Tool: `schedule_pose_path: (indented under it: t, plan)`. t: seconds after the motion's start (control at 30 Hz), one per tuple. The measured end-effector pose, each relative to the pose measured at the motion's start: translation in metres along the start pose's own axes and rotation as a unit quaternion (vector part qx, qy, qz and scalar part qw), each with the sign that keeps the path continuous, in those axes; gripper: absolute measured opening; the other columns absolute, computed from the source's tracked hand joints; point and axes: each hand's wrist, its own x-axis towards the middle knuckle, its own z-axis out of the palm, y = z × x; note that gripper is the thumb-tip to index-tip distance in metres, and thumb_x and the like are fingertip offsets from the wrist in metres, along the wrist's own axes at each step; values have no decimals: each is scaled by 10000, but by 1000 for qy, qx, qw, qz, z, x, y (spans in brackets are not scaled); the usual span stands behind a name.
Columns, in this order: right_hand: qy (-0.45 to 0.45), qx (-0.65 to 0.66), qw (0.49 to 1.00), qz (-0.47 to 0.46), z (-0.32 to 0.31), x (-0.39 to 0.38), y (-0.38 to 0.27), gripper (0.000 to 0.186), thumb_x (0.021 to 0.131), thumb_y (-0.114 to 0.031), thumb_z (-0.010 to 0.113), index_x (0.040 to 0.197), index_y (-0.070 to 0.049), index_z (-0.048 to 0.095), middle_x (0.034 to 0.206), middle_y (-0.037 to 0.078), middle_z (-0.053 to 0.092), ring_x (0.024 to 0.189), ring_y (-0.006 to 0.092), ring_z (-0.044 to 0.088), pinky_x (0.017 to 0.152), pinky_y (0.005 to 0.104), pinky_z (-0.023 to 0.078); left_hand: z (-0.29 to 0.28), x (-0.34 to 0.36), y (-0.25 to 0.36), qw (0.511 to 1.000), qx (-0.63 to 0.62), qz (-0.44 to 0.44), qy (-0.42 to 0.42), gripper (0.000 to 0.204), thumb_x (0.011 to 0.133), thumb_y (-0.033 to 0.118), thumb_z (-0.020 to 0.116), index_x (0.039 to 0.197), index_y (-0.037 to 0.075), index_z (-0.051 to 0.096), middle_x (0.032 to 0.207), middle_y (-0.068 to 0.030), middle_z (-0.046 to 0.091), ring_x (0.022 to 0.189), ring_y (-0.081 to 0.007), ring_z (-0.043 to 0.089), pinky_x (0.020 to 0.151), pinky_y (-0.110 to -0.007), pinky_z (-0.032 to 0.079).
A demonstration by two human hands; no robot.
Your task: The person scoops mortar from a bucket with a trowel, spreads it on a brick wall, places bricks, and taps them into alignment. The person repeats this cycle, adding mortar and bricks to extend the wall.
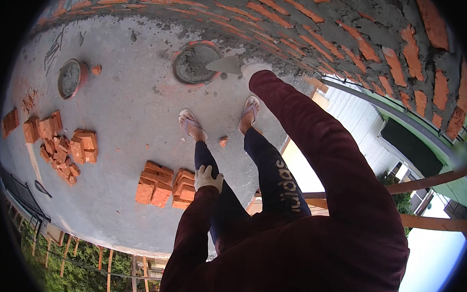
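Observation:
My right hand (254,69), in a white glove, is closed round the handle end of a trowel (226,65). The trowel's pointed metal blade reaches left over the rim of a round orange basin (175,71). Wet grey mortar (193,64) lies in that basin, with the blade's tip at the mortar's right side. My left hand (209,179), gloved too, rests on my left leg near the knee with its fingers spread and nothing in them. The trowel's handle is mostly hidden by my right hand.
A brick wall (333,44) with rough mortar joints rises at the back and right. Brick stacks (155,183) stand beside my left leg, more bricks (84,146) farther left. A second mortar basin (70,79) is at the far left. Wooden poles (431,223) cross beyond the floor's right edge.

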Motion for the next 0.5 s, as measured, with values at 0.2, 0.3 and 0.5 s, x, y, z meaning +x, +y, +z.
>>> schedule_pose_path:
  t: [0.2,0.3,0.5]
  plan:
    - [-1,-138,990,-7,-8,105,-55,277,928,-139,613,1149,-62,761,1124,183,757,1058,361,734,878,466,591,-4,13,-20,998,-38,33,24,518,832,349,753,1288,117,663,1443,-123,561,1395,-342,452,1153,-487,381]
    - [-39,-149,988,23,11,144,-68,270,924,-141,637,1143,-66,776,1159,173,753,1074,349,735,881,450,595,-12,13,-19,998,-53,29,16,505,819,308,772,1271,103,676,1429,-136,578,1392,-361,462,1158,-495,378]
    - [-110,-86,987,78,57,161,-96,296,934,-126,650,1205,-87,762,1238,152,737,1145,344,712,902,457,587,-17,17,-32,996,-79,30,4,493,823,269,772,1276,105,671,1424,-142,581,1395,-369,460,1160,-500,373]
